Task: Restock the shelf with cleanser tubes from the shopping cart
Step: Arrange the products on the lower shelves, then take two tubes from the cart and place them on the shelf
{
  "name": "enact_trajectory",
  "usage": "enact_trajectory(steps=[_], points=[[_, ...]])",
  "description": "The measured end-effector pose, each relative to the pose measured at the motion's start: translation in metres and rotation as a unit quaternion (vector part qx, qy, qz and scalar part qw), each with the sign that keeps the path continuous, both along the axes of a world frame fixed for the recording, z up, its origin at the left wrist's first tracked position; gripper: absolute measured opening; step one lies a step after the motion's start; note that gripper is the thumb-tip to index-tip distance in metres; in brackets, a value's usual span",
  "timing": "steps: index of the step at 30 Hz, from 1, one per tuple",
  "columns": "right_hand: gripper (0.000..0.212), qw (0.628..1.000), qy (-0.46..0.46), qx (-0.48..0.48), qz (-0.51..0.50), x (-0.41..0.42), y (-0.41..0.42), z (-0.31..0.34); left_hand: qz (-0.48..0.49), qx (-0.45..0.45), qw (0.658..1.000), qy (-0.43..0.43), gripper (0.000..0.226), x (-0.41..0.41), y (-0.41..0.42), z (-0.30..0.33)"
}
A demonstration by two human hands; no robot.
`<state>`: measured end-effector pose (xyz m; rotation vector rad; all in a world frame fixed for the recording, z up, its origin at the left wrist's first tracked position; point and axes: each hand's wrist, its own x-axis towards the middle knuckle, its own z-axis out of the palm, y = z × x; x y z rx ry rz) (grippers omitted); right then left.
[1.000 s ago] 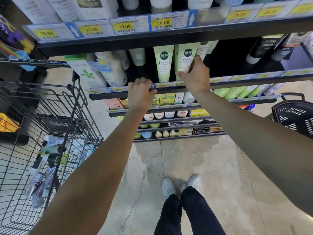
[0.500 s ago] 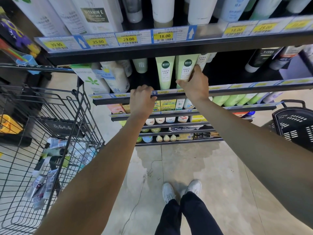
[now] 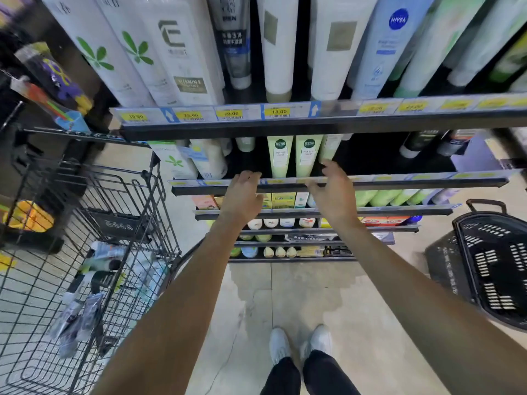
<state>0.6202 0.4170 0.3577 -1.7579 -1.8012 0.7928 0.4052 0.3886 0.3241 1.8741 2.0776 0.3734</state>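
While both arms reach forward toward 12 o'clock, the two hands sit at the front edge of the second shelf [image 3: 399, 182] and hold nothing. The left hand [image 3: 242, 196] is loose, its fingers gently bent with the tips lying on or just over the price strip at the shelf's lip; whether they actually press it is hard to tell. The right hand [image 3: 332, 192] is spread wider, fingers relaxed and apart, with the fingertips [image 3: 328, 163] raised close to the base of a pale green tube [image 3: 328, 146]; contact cannot be made out.

Between the hands, at 12 o'clock, two green tubes [image 3: 292, 156] stand cap-down side by side on that shelf. White tubes [image 3: 199, 161] stand further along at 11 o'clock.

More cleanser tubes [image 3: 85, 303] lie in a jumble at the bottom of the cart [image 3: 137, 195], at 9 o'clock, blurred. A black basket [image 3: 490, 266] stands on the floor at 3 o'clock. White shoes [image 3: 299, 346] show at 6 o'clock.
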Motion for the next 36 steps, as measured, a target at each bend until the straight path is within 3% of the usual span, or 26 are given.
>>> enact_trajectory(steps=[2, 6, 12, 19, 25, 33, 36], points=[[0.059, 0.998, -0.042, 0.006, 0.035, 0.005, -0.027, 0.01, 0.016, 0.01, 1.0, -0.015, 0.06, 0.002, -0.022, 0.012], [0.051, 0.985, -0.095, 0.048, 0.138, 0.01, -0.081, 0.038, 0.056, 0.026, 0.998, 0.002, 0.05, 0.008, -0.079, 0.037], [0.05, 0.94, -0.148, 0.111, 0.287, -0.002, -0.135, 0.068, 0.155, 0.075, 0.985, 0.029, 0.049, 0.022, -0.175, 0.077], [0.044, 0.893, -0.13, 0.129, 0.412, -0.037, -0.168, 0.078, 0.294, 0.046, 0.954, 0.038, 0.056, 0.029, -0.278, 0.089], [0.046, 0.85, -0.076, 0.098, 0.513, -0.086, -0.199, 0.072, 0.429, -0.005, 0.902, 0.044, 0.053, 0.019, -0.352, 0.087], [0.051, 0.777, -0.09, 0.072, 0.619, -0.158, -0.244, 0.067, 0.566, -0.014, 0.824, 0.006, 0.063, -0.004, -0.432, 0.069], [0.05, 0.761, -0.1, 0.055, 0.638, -0.19, -0.257, 0.065, 0.592, -0.013, 0.806, 0.001, 0.058, -0.023, -0.449, 0.061]])
